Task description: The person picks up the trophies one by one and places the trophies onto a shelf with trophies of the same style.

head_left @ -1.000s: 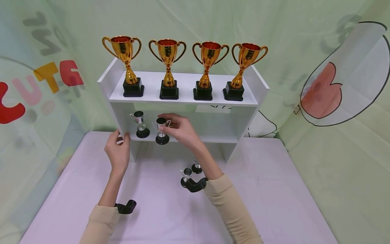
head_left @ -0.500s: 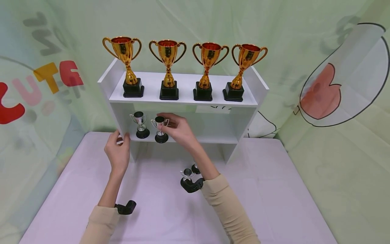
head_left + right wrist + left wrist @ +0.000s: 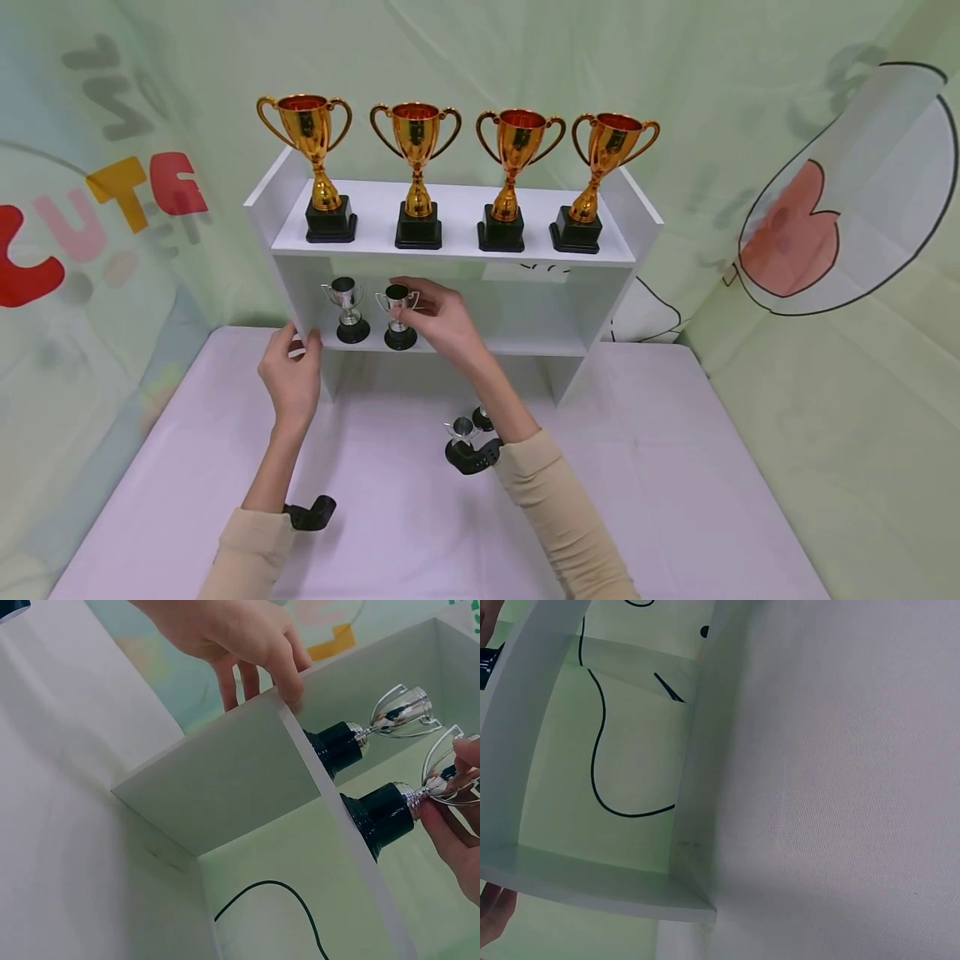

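Note:
My right hand [image 3: 442, 321] pinches a small silver trophy cup [image 3: 397, 307] by its bowl and stem. The trophy stands upright at the front of the middle shelf; in the right wrist view its black base [image 3: 382, 816] meets the board. To its left, a matching silver trophy [image 3: 346, 304] stands on the same board. My left hand [image 3: 291, 379] holds the left side panel of the white shelf [image 3: 450, 260], thumb at the front edge and fingers outside. The left wrist view shows only some fingertips [image 3: 496, 909] beside the panel.
Several gold trophies, such as the leftmost one [image 3: 307, 129], line the top board. Two more silver trophies, the nearer [image 3: 462, 427] and the farther [image 3: 483, 419], stand on the pale tablecloth [image 3: 660, 467], partly hidden by the right forearm and wrist camera. Printed curtains surround the table.
The right hand has brought the pinched silver trophy slightly back, its base now on the middle board. The left hand has stayed at the side panel.

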{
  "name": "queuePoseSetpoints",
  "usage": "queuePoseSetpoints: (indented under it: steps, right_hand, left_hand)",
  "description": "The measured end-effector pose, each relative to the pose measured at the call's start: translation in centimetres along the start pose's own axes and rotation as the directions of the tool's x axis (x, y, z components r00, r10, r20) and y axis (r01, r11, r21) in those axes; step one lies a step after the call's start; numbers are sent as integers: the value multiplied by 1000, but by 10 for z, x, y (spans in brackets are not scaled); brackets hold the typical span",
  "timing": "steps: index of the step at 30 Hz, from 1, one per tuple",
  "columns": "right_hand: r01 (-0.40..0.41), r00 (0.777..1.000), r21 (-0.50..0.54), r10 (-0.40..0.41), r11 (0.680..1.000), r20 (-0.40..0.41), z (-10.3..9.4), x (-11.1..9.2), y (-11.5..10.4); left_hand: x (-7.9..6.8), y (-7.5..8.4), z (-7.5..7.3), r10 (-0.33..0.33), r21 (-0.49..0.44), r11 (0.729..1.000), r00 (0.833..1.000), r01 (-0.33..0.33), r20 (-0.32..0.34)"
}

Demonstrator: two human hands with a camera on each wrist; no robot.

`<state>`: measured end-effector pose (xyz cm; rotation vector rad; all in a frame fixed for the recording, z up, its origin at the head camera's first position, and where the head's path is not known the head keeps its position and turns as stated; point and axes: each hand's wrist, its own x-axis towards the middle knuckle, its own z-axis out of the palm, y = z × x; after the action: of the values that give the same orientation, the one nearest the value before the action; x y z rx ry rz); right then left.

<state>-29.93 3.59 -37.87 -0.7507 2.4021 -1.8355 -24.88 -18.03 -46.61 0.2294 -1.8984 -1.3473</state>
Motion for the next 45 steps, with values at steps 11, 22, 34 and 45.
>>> queuePoseSetpoints:
  steps: [11, 22, 34, 45]
  right_hand:
    - [-32, 999, 12, 33, 999, -16, -5, -3, 1]
    - [-51, 998, 84, 53, 995, -19, -13, -11, 6]
    - [6, 999, 94, -2, 996, -46, -27, -29, 18]
    - [41, 997, 108, -34, 993, -70, -35, -52, 21]
  left_hand:
    - [-4, 2, 2, -4, 1, 1000, 1000, 4, 5]
    - [-5, 3, 3, -4, -3, 1000, 1000, 4, 2]
    - [-5, 1, 3, -14, -8, 1000, 1000, 13, -18]
    - [-3, 2, 2, -39, -7, 999, 999, 39, -19]
